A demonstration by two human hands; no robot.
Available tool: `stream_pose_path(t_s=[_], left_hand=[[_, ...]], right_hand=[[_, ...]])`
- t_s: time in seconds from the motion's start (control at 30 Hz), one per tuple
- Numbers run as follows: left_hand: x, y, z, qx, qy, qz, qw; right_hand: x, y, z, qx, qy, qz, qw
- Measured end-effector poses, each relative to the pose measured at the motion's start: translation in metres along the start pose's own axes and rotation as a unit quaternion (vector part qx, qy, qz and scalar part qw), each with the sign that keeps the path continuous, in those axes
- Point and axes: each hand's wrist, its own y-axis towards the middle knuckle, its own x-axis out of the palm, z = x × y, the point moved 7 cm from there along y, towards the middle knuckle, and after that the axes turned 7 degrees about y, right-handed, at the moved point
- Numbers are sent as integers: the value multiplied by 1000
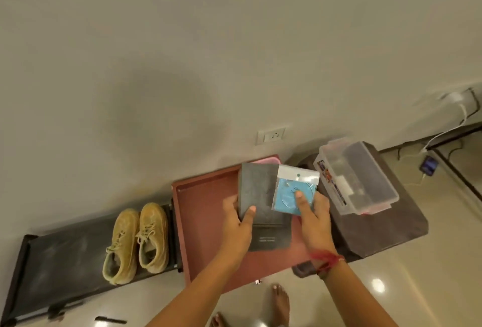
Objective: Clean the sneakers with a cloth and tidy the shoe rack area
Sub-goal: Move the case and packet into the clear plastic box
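Glossy cream floor tiles (pixel 391 287) ran up to a plain pale wall (pixel 234 52). Nearest, a bare foot (pixel 281 300) stood on the tiles. Both arms reached out over a reddish-brown tray (pixel 203 212). The left hand (pixel 238 219) gripped what looked like a folded grey cloth (pixel 258 191), thumb on top and fingers curled under its left edge. Just right of it the right hand (pixel 314 214), with a red thread (pixel 327 259) round its wrist, pinched a small clear packet (pixel 296 188) holding a blue card, thumb pressed on its face; the packet overlapped the cloth's right edge. To the left of the tray, a pair of tan sneakers (pixel 152 232) sat side by side, toes toward the wall, on the right end of a low black shoe rack (pixel 65 253). To the right, a clear plastic box (pixel 365 178) with its lid on rested on a brown stool (pixel 396 227). Farther back, a pink edge (pixel 266 161) showed behind the cloth, a white socket (pixel 271 135) sat in the wall, and a phone (pixel 429 165) lay on the floor at far right.
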Motion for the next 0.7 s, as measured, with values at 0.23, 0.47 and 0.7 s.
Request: stream_pose_path(t_s=[0.23,0.47,0.7], left_hand=[[116,10,58,-2,-55,-39,998],[268,56,65,-35,-94,-48,994],[332,112,35,-28,69,-56,996]], right_hand=[[-95,70,-61,-35,-58,10,998],[-190,185,-50,49,-54,-70,995],[-255,275,-8,78,-55,-38,995]])
